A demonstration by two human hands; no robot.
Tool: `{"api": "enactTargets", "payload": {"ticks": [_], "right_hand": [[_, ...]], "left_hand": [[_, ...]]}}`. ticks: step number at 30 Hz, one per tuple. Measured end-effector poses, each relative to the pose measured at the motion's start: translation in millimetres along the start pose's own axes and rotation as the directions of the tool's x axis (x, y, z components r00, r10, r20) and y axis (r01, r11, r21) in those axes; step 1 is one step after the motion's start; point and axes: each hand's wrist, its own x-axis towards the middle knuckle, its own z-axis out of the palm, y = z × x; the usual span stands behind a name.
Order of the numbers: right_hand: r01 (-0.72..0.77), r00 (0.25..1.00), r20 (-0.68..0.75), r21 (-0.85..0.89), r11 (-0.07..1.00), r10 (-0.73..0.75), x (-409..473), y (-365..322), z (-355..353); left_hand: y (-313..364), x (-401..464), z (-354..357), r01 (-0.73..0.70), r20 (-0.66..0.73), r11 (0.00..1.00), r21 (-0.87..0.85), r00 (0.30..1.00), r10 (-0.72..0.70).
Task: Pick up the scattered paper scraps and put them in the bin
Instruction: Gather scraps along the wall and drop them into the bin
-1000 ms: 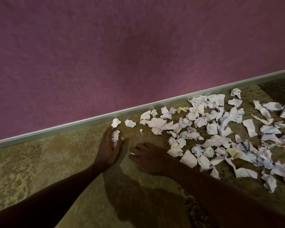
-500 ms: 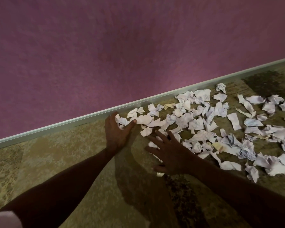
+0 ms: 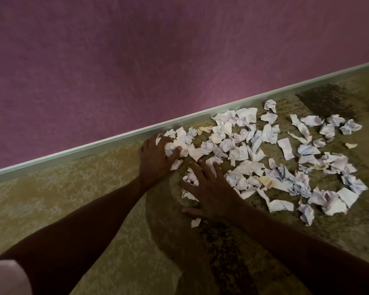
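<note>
Item: paper scraps (image 3: 264, 150), many, white with faint print, torn and crumpled, scattered over a mottled tan carpet (image 3: 73, 199) along a pale skirting board (image 3: 94, 145) below a purple wall (image 3: 136, 60); the spread runs from the hands out to the right. No bin in view. Left hand (image 3: 156, 158): fingers curled round a small clump of scraps beside the skirting board, gripping it. Right hand (image 3: 209, 188): fingers spread flat, pressing on scraps at the near edge of the pile; a few pieces lie under and beside it. Handling, as judged: very light, soft, crushable, not fragile; loose flat pieces likely to slip or flutter, so best raked together and taken in bunched handfuls, squeezed from both sides.
</note>
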Motion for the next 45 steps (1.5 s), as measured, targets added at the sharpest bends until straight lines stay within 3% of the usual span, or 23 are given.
{"api": "enactTargets", "payload": {"ticks": [5,10,15,18,22,25,28,31,33,35,37,40,42,45], "right_hand": [[0.085,0.994,-0.053,-0.102,0.991,-0.091,18,9,-3],[0.162,0.983,-0.068,-0.094,0.982,-0.168,26,18,6],[0.188,0.974,-0.103,-0.116,0.975,-0.2,31,20,10],[0.191,0.973,-0.141,0.053,0.98,-0.182,38,18,-6],[0.015,0.962,-0.26,0.364,0.931,0.086,46,14,-40],[-0.119,0.89,-0.266,0.648,0.752,0.37,51,11,-73],[-0.224,0.721,-0.204,0.836,0.5,0.663,62,10,-95],[-0.26,0.528,0.011,0.954,0.149,0.849,74,11,-115],[-0.187,0.471,0.205,0.974,-0.13,0.858,79,11,-131],[-0.156,0.468,0.368,0.929,-0.334,0.804,83,12,-143],[-0.119,0.509,0.424,0.896,-0.427,0.749,87,12,-153],[-0.034,0.594,0.393,0.884,-0.467,0.702,87,13,-166],[-0.022,0.626,0.36,0.895,-0.446,0.692,85,13,-178],[-0.003,0.656,0.393,0.855,-0.519,0.644,85,15,-190]], "left_hand": [[-5,-3,-5,-0.085,0.031,0.995,0.057,0.996,0.084],[-3,-11,-17,-0.131,0.089,0.986,0.107,0.989,0.122],[1,-8,-31,-0.093,0.095,0.995,0.044,0.992,0.089],[10,-2,-43,-0.024,0.036,0.999,-0.043,0.999,0.026],[29,6,-60,0.086,-0.009,0.977,-0.195,0.996,-0.09],[47,7,-74,0.189,-0.001,0.913,-0.361,0.979,-0.203],[65,8,-88,0.199,-0.027,0.841,-0.504,0.969,-0.245],[84,10,-102,0.172,-0.056,0.781,-0.601,0.965,-0.256],[97,10,-111,0.181,-0.041,0.723,-0.666,0.96,-0.278],[111,9,-120,0.172,-0.017,0.675,-0.718,0.964,-0.264],[123,9,-128,0.17,0.014,0.631,-0.757,0.969,-0.245],[135,13,-139,0.17,0.03,0.585,-0.793,0.97,-0.241],[140,17,-144,0.167,0.034,0.556,-0.815,0.97,-0.242],[149,22,-151,0.167,0.059,0.552,-0.817,0.976,-0.209]]}}
